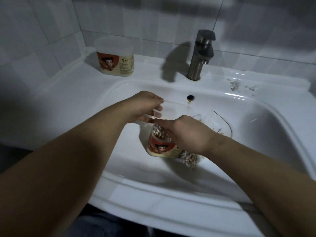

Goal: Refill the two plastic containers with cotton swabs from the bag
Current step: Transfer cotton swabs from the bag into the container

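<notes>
Presently, item one: clear lid (171, 111), pinched at its near edge between thumb and fingertips of the left hand (145, 106), wrist bent, forearm reaching over the sink (153, 194) rim. Thin, light, springy, probably slick; best taken by the rim.

Item two: container (162, 148), standing in the basin below the lid, packed with cotton swabs (158, 131); light, easily tipped. Right hand (186, 134) lies curved over its top; gripping or merely steadying, cannot tell.

Bag (220, 124), clear, just beside, holding more swabs. Second container (115, 59), lidded, on the back ledge.
</notes>
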